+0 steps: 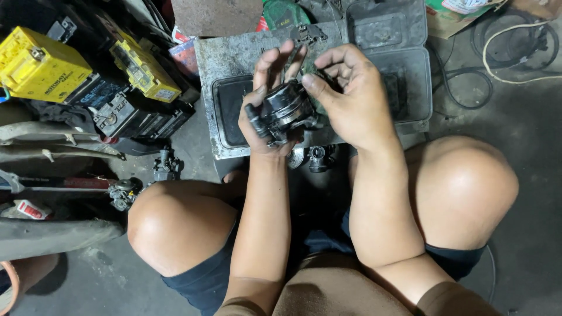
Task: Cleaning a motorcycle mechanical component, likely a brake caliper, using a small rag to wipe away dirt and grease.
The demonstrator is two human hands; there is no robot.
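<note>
A dark, greasy metal engine part [285, 111], round-bodied like a small carburetor, rests in the palm of my left hand [264, 102], whose fingers stand up behind it. My right hand [350, 93] curls over it from the right, thumb and fingertips touching its top edge. Both hands hover above a grey metal tray [234, 55] on the floor between my bare knees. Small shiny metal parts [316, 157] lie below the hands at the tray's near edge.
Yellow-topped and black batteries [88, 79] are stacked at the left. A dark plastic case [389, 47] lies open behind the tray. Another carburetor-like part [166, 166] sits by my left knee. Cables [515, 47] coil on the concrete floor at top right.
</note>
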